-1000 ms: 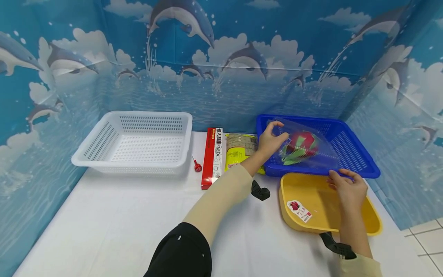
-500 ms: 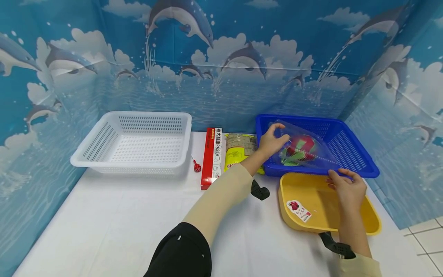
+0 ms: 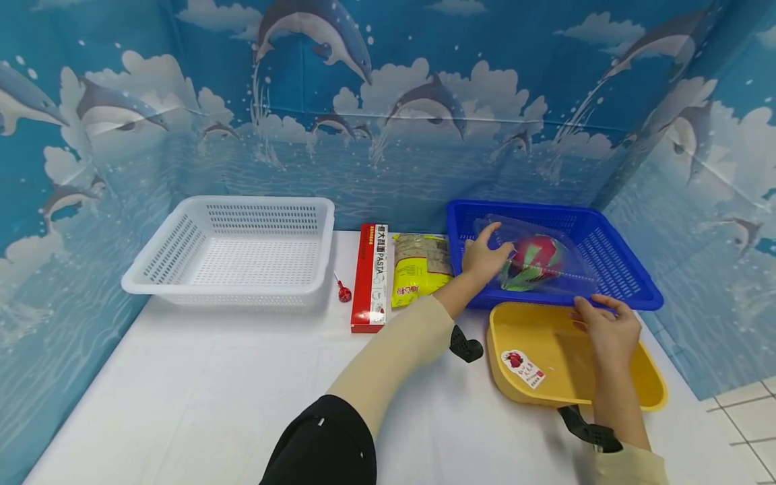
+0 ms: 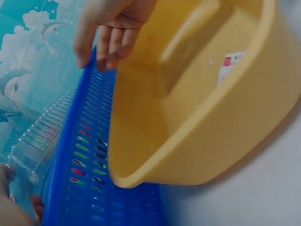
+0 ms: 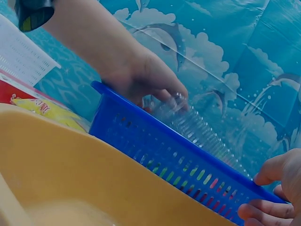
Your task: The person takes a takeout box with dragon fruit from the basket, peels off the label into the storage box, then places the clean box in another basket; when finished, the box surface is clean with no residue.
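Observation:
In the head view my left hand (image 3: 485, 261) is at the left end of a clear plastic lid (image 3: 578, 266), over the blue basket (image 3: 630, 269). The right wrist view shows its fingers bent around the end of the lid's ribbed edge (image 5: 207, 134). Beneath the clear plastic lies a red and green dragon fruit (image 3: 536, 259). My right hand (image 3: 612, 333) is at the basket's front rim, thumb on the inner side and fingers outside, close to the lid's right end. Below that hand sits a yellow tray (image 3: 545, 337) with a dragon fruit sticker (image 3: 523, 368).
A white basket (image 3: 230, 289) stands at the back left. Between the baskets lie a red lollipop (image 3: 344, 294), a red and white pasta box (image 3: 370, 276) and a yellow food bag (image 3: 418, 269). A dolphin-print curtain (image 3: 388, 148) hangs behind the white-covered table (image 3: 212, 404).
The lid has sunk lower over the dragon fruit and shifted slightly right. My left hand has moved right and down with it. The right hand has stayed in nearly the same place.

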Demonstrator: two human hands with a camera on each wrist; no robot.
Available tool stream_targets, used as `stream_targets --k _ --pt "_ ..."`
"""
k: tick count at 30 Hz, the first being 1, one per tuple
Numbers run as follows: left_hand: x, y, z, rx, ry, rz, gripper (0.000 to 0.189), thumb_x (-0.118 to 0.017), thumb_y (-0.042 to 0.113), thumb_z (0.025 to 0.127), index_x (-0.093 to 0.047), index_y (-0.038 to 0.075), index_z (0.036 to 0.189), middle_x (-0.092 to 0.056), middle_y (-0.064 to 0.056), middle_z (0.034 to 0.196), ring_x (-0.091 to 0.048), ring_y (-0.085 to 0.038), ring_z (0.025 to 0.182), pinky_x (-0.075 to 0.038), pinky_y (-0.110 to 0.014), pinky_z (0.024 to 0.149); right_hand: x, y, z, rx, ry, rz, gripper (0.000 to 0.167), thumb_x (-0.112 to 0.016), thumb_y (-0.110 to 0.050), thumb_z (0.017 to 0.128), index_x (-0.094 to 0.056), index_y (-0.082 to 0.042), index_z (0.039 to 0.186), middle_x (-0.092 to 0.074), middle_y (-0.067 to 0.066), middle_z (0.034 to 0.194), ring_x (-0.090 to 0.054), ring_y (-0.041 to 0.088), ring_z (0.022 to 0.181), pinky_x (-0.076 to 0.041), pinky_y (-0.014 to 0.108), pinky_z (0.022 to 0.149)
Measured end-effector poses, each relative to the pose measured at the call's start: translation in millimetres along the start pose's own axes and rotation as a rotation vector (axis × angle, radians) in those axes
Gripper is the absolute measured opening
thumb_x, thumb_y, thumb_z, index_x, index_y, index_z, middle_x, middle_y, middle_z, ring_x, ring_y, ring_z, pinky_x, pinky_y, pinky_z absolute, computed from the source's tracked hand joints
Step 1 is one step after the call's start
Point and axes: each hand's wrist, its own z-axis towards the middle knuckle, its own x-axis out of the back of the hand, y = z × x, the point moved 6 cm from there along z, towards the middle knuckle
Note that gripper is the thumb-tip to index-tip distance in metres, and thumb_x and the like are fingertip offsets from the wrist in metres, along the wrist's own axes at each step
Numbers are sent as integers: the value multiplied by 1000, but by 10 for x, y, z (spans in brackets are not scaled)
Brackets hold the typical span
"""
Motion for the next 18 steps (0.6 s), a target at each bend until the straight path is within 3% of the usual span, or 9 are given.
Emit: stream_targets --k 2,5,8,12,18 --pt "-26 -10 -8 19 15 10 47 -62 35 94 -51 44 138 -35 -11 152 -60 -26 110 -41 -27 56 6 -4 -4 0 1 2 32 -77 -19 84 -53 -15 105 -67 -9 67 -67 6 57 -53 16 56" --pt "-32 -18 -16 43 36 34 47 -60 37 95 -49 44 140 -33 -13 154 -46 -30 131 -47 -32 69 3 -6 -6 2 -1 -1 31 -76 -18 86 -53 -15 105 -67 -9 68 -67 6 57 -53 16 56" --pt "-25 -22 -20 71 37 25 48 -58 37 97 -46 44 142 -29 -14 155 -41 -32 135 -49 -37 80 1 -4 -1 2 -3 0 30 -76 -18 86 -53 -15 105 -67 -9 68 -67 6 57 -53 16 56" --pt "-18 -23 -40 102 25 20 50 -57 39 97 -43 43 145 -32 -9 155 -32 -31 141 -39 -44 104 1 -2 9 -1 -8 -3 30 -75 -18 86 -53 -15 106 -67 -9 69 -67 7 58 -53 16 56" --pt "-39 -42 -63 137 0 8 54 -55 40 98 -37 37 149 -40 7 151 -20 -27 146 -26 -48 113 7 6 9 -11 -4 -9 31 -76 -20 86 -53 -16 106 -67 -9 69 -67 6 58 -53 16 56"
